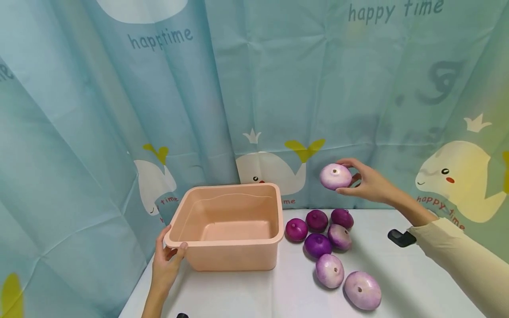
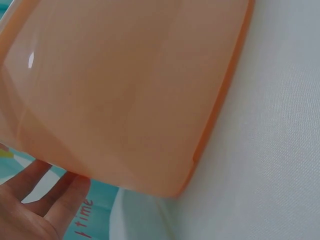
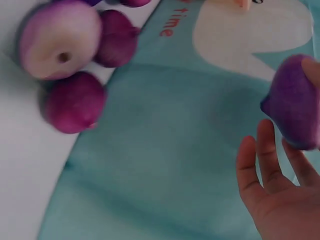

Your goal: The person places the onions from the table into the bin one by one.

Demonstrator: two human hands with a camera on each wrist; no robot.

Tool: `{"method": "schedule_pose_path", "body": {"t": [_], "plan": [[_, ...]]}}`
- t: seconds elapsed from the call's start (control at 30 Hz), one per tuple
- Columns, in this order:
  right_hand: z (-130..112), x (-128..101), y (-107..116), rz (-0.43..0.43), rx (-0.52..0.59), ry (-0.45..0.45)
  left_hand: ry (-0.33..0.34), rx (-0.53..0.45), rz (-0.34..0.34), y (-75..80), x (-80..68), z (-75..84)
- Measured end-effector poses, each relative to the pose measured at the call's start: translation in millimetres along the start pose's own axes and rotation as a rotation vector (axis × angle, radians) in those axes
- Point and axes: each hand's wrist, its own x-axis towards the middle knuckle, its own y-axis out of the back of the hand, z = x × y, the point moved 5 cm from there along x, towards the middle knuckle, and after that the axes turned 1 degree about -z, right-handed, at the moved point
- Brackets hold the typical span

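My right hand (image 1: 367,183) holds a pale purple onion (image 1: 335,176) up in front of the curtain, its brown root end facing the head camera. In the right wrist view the same onion (image 3: 295,102) shows a darker purple side with a pointed tip. My left hand (image 1: 166,265) grips the left front corner of a peach plastic bin (image 1: 234,256). The thumb lies at the front and the other fingers along the left side. Inside, the bin's visible floor is bare. Right of the bin, several onions lie grouped, among them a dark purple onion (image 1: 317,245) and a pale onion (image 1: 362,290).
A white table (image 1: 238,293) runs back to a teal curtain (image 1: 278,101) with whale prints. Near the right sleeve (image 1: 449,247) is a black object (image 1: 401,238). Another small black object (image 1: 182,315) shows at the bottom edge.
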Motion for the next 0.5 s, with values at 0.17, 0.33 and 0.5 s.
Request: {"method": "schedule_pose_path", "body": {"t": [0.17, 0.33, 0.5], "plan": [[-26, 31, -16, -0.095, 0.036, 0.062, -0.012, 0.003, 0.010, 0.5, 0.2, -0.6], [-51, 62, -43, -0.176, 0.040, 0.137, -0.012, 0.005, 0.025, 1.5, -1.6, -1.1], [-80, 89, -76, -0.265, 0.076, 0.176, -0.023, 0.015, 0.039, 0.5, -1.0, -0.4]]}}
